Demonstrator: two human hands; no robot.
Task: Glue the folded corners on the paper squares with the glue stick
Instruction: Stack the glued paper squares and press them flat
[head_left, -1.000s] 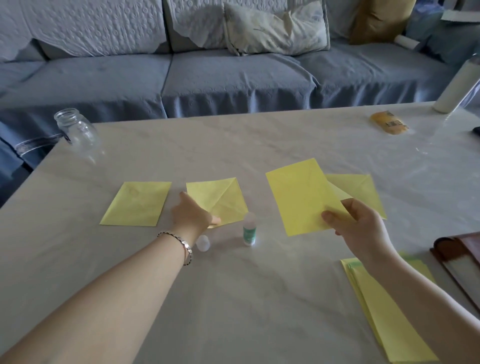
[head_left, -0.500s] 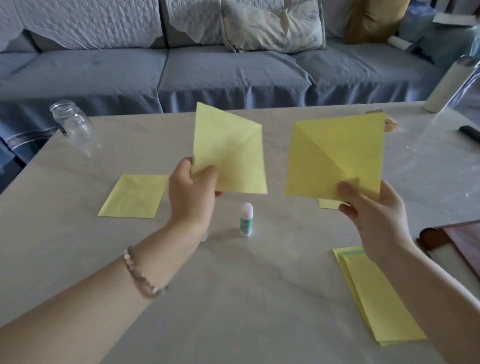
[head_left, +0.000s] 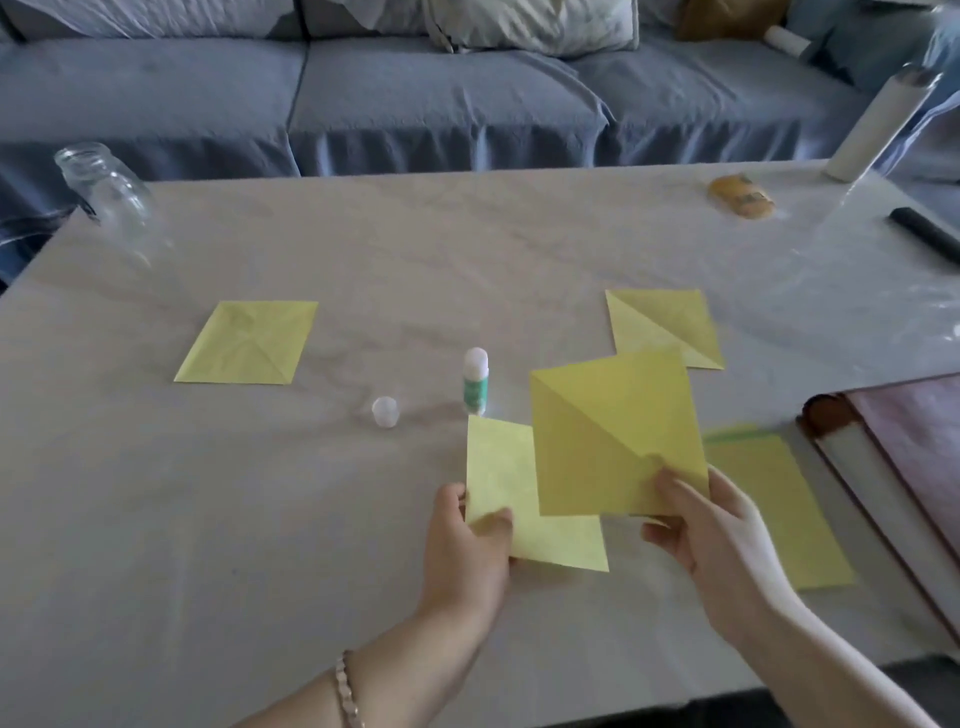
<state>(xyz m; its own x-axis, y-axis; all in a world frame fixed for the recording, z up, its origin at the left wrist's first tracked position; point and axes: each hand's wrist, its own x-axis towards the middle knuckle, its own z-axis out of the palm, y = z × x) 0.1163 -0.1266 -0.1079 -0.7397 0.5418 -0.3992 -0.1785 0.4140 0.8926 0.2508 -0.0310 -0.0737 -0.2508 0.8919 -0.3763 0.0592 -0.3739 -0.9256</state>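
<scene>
— What had changed in that last second?

— The left hand had picked a folded square up off the table. Both squares were held high and apart, then came down and together. The left hand (head_left: 467, 540) pinched the paler square (head_left: 514, 499) near its lower left corner, thumb on top. The right hand (head_left: 711, 530) gripped the darker square (head_left: 613, 436) by its lower right corner, and that one overlapped the paler one's right side.

— And the glue stick?

— Untouched. The glue stick (head_left: 476, 382) stood upright near the middle of the table (head_left: 363, 571), its cap (head_left: 385, 411) off at its eight o'clock. The held squares hung at its five o'clock.

— Other paper?

— A folded square (head_left: 249, 343) lay at the stick's ten o'clock, a second folded square (head_left: 670, 322) at two o'clock and a stack of flat sheets (head_left: 779, 509) at four o'clock.

— What did that mean for the gluing?

— Probably a pause to compare. Neither hand was free for the stick, so one square had to go down first. Whether any corners were already stuck, I couldn't tell.
</scene>
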